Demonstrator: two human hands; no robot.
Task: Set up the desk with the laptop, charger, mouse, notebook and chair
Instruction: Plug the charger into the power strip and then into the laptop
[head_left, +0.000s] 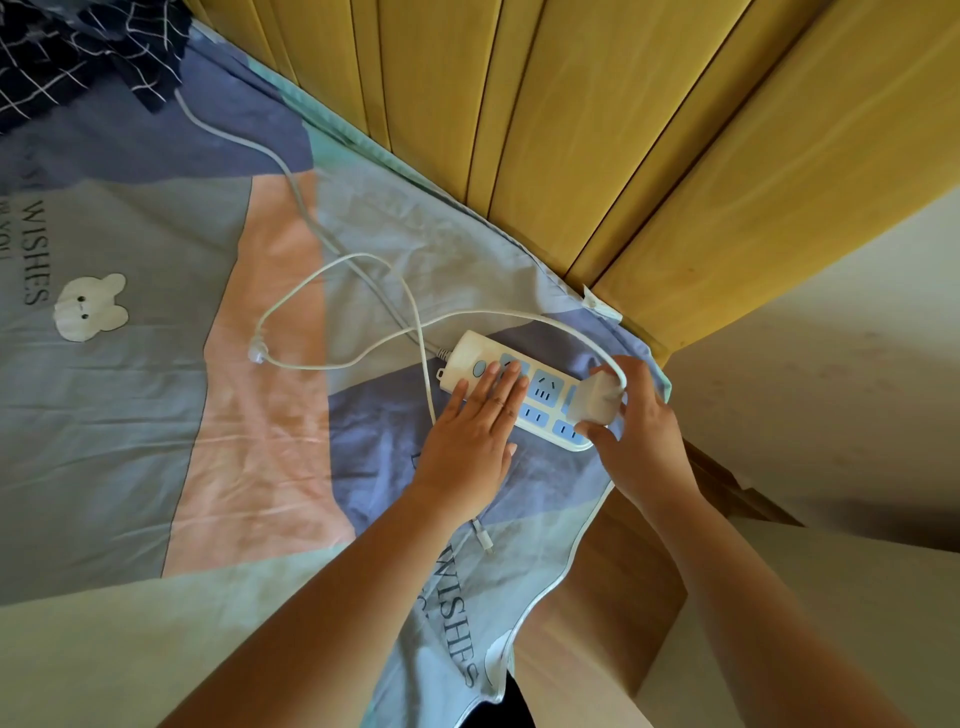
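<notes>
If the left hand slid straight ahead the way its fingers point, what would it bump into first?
The left hand already lies flat on the power strip, fingers pointing toward its switch end. Sliding on, it would probably cross that end and meet the white cable looped on the bedsheet.

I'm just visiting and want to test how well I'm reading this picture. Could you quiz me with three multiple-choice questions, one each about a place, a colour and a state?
1. Where does the white power strip with blue sockets lie?
A. on a wooden desk
B. on the patterned bedsheet near the yellow wooden panel wall
C. on the floor

2. What colour is the bear printed on the sheet?
A. brown
B. black
C. white

3. What is the left hand doing?
A. lying flat on the strip
B. lifting a cable
C. hanging free in the air

Answers:
1 B: the strip rests on the sheet close to the wall.
2 C: the white bear print shows pale on grey fabric.
3 A: its fingers lie spread over the sockets, while the right hand grips the white charger block at the strip.
</notes>
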